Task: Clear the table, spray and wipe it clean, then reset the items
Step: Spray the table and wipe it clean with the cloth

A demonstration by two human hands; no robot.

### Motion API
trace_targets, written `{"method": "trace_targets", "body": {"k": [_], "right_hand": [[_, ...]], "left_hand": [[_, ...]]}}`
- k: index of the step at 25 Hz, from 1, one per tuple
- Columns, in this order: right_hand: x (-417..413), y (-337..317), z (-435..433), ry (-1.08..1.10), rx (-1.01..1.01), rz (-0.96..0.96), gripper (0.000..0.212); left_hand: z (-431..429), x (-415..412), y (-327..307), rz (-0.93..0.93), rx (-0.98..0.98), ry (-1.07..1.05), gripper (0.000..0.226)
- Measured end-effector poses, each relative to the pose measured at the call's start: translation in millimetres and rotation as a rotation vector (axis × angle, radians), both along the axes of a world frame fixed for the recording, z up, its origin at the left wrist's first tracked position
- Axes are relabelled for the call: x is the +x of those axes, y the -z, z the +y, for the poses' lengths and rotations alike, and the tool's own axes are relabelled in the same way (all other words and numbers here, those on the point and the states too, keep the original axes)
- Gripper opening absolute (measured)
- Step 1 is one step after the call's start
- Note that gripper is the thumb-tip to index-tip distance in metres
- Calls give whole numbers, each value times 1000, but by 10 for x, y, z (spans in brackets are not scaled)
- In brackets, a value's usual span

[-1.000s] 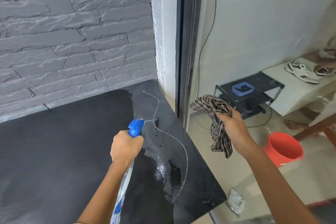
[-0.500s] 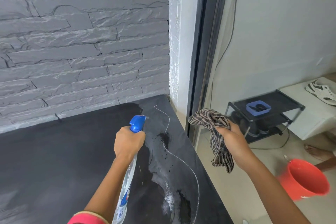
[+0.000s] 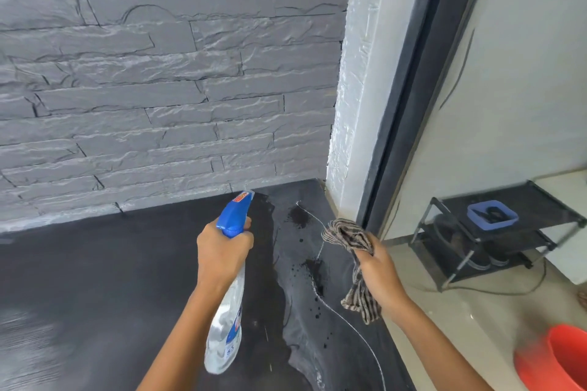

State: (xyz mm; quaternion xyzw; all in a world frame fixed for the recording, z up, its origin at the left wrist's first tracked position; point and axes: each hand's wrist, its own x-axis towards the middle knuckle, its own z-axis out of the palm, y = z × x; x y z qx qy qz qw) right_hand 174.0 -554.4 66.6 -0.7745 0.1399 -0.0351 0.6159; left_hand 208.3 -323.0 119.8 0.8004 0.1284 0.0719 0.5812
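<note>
Left hand (image 3: 222, 252) grips the spray bottle (image 3: 226, 327), now nearer the wall (image 3: 158, 89); right hand (image 3: 379, 273) clutches the cloth (image 3: 347, 236), wiping pending.

Soft daylight, brighter at right; pale sheen on the wet matte black tabletop (image 3: 95, 263); smeared blur at its lower-left and on the round orange plastic bucket (image 3: 562, 359); courses of the grey stone-clad wall (image 3: 158, 89) bow.

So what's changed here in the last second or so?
The left hand has carried the spray bottle forward, toward the far edge of the black table by the stone wall, nozzle aimed there. The right hand has brought the striped cloth in from over the floor to the table's right edge. Both grips are unchanged, and nothing was let go.
</note>
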Motion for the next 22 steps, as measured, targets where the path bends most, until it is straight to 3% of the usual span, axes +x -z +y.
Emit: {"method": "trace_targets", "body": {"k": [4, 7, 10, 11, 13, 15, 16, 19, 22], "right_hand": [[566, 489, 313, -43, -66, 88, 26], [912, 755, 558, 13, -119, 167, 42], [1200, 977, 793, 77, -143, 129, 47], [1315, 1065, 867, 46, -193, 145, 47], [1536, 1224, 938, -104, -535, 193, 49], [1799, 1319, 933, -211, -884, 150, 54], [1944, 1313, 938, -225, -966, 121, 55], [2438, 1311, 1061, -347, -1052, 78, 59], [2762, 1363, 1499, -627, -1072, -76, 58]], "left_hand": [[145, 228, -40, -81, -45, -29, 34], [258, 468, 33, -106, -83, -49, 34], [310, 708, 110, -165, -117, -69, 28], [333, 806, 135, -178, -131, -91, 24], [372, 978, 184, -207, -149, -128, 17], [378, 1057, 239, -246, -175, -128, 23], [374, 1069, 249, -275, -195, -114, 29], [398, 1147, 343, -344, -235, -80, 33], [401, 1070, 409, -377, -226, -85, 12]]}}
